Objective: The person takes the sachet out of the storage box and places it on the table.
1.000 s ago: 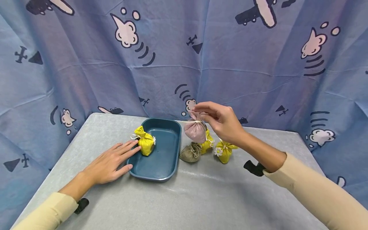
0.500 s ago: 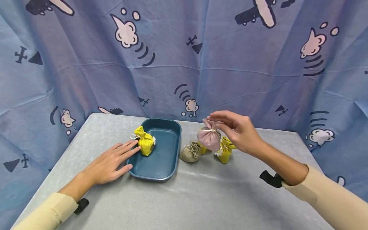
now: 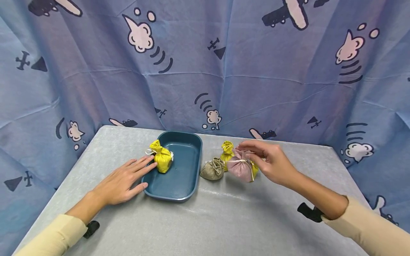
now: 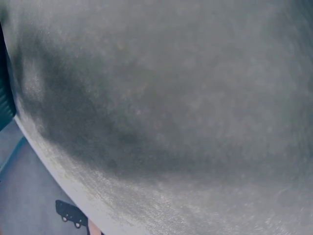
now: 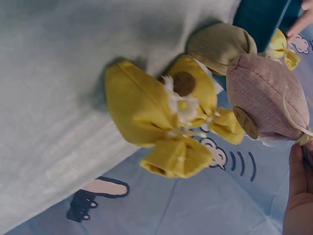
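My right hand [image 3: 272, 161] pinches the gathered neck of a pink drawstring pouch [image 3: 240, 171], which hangs above the table; in the right wrist view the pink pouch [image 5: 266, 98] has a round brown tag. In the head view it partly hides a yellow pouch [image 3: 255, 170]. Beside it stand another yellow pouch [image 3: 227, 149] and an olive-brown pouch [image 3: 212, 170]. With fingers extended, my left hand [image 3: 123, 183] rests on the left rim of the blue tray [image 3: 179, 188]. A yellow pouch [image 3: 163, 160] with a white tie sits inside the tray near those fingertips.
The grey-white table [image 3: 205, 227] ends at the back against a blue printed curtain [image 3: 205, 53]. The left wrist view shows mostly tabletop [image 4: 171, 122]. A black wrist device [image 3: 310, 212] is under the right forearm.
Holding the pink pouch, my right hand has moved right and down, from near the tray to in front of the right yellow pouch. The left hand stays still.
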Motion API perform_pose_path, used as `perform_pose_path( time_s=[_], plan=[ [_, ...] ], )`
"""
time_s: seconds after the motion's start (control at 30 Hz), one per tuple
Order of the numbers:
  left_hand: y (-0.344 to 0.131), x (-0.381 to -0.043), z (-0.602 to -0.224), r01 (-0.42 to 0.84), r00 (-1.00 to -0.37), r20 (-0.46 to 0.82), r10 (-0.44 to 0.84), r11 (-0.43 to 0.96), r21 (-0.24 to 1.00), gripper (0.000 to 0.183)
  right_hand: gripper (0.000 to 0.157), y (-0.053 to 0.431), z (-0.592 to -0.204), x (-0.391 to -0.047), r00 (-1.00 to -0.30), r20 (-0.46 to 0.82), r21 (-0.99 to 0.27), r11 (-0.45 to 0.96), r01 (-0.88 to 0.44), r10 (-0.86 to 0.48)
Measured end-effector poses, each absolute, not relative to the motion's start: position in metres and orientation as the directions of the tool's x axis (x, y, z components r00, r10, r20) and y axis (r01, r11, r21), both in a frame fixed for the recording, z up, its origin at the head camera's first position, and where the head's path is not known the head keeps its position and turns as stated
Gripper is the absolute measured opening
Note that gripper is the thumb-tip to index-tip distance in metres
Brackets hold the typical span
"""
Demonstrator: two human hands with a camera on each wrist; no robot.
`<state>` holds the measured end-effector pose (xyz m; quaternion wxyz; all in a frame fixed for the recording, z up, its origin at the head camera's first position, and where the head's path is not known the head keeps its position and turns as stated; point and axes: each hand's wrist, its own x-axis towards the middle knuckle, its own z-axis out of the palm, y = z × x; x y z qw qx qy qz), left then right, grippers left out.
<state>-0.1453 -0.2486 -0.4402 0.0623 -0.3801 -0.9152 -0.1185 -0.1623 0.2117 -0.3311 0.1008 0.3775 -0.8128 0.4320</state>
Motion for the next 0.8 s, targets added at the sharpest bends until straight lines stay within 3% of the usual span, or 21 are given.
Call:
perform_pose_path(
  time_s=[0.53, 0.8],
  plan=[
    [-0.248, -0.146, -0.441, 0.716, -0.697, 0.22, 0.683, 0.681, 0.154, 0.065, 0.033, 0.213, -0.37, -0.159, -0.787, 0.299, -0.695, 0.442, -0.567, -0.54],
    [-0.249, -0.146, -0.441, 0.711, -0.703, 0.212, 0.679, 0.685, 0.159, 0.065, 0.03, 0.211, -0.386, -0.162, -0.777, 0.263, -0.7, 0.441, -0.562, -0.572]
  ],
)
